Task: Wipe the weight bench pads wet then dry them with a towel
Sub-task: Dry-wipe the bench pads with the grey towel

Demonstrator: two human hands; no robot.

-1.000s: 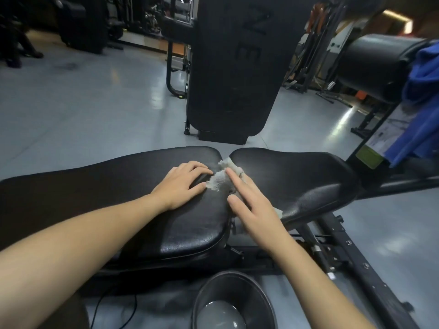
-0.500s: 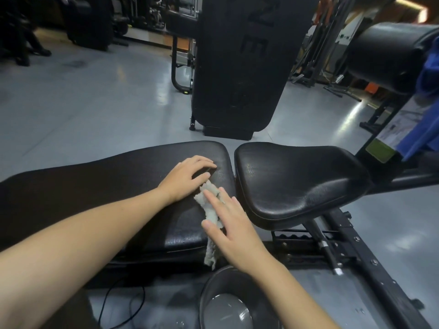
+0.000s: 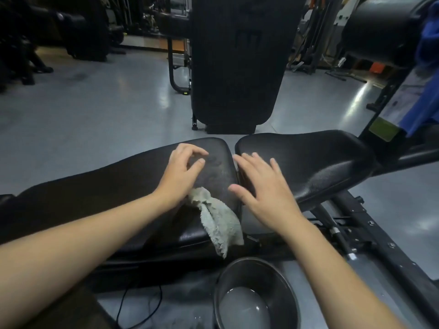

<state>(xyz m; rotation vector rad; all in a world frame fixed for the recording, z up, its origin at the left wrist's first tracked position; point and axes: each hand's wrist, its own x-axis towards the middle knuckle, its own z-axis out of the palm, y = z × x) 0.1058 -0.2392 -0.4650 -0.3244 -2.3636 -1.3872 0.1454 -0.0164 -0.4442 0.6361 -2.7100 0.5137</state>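
Single head-worn wide-angle view, looking forward and down, close above the bench pads (image 3: 297,162)

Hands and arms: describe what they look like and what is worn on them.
Both forearms are bare up to the frame edge, with no sleeve showing. The left hand and right hand wear no gloves, and no ring, watch or bracelet is visible. Fingernails look short and unpainted. No marks can be made out.

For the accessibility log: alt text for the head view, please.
A grey cloth drapes over the near edge of the long bench pad, beside the left hand; the right hand hangs open over the seat pad. A basin of water sits below.
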